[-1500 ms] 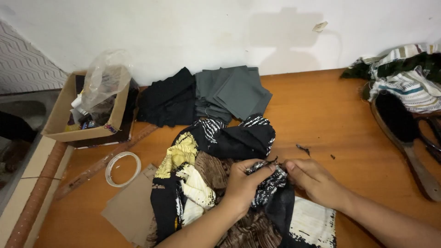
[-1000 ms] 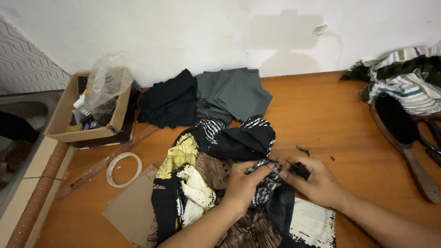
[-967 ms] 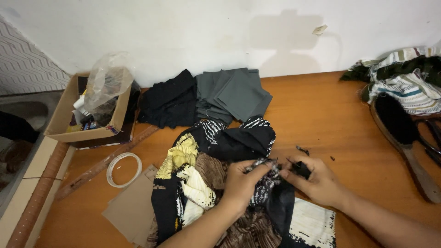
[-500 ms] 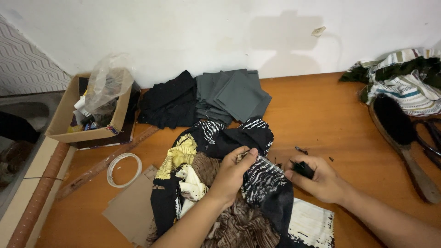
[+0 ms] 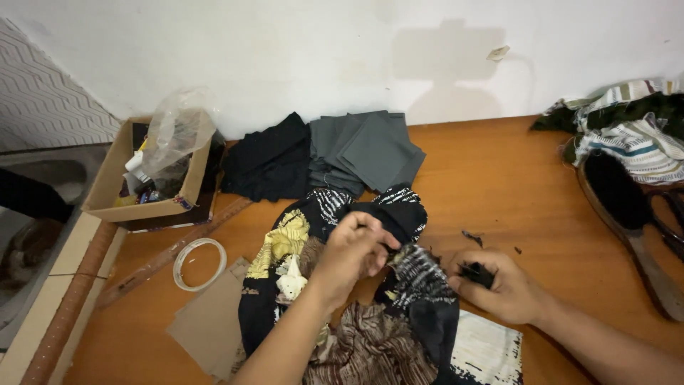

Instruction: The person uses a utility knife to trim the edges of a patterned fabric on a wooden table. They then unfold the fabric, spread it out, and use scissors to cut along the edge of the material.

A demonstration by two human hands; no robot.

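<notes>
Left hand is pinching the black-and-white patterned cloth taut; right hand is clamping a small black tool; tension should be kept even.

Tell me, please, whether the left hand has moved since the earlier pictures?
Yes. The left hand has lifted up and leftward, away from the right hand, toward the grey folded cloth.

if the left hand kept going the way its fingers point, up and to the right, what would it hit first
Most likely the black-and-white patterned cloth bunched just beyond the left hand, whose fingertips already touch it. Farther along that line lies the folded grey fabric, then the wall. Depth is hard to judge from this one view.
</notes>
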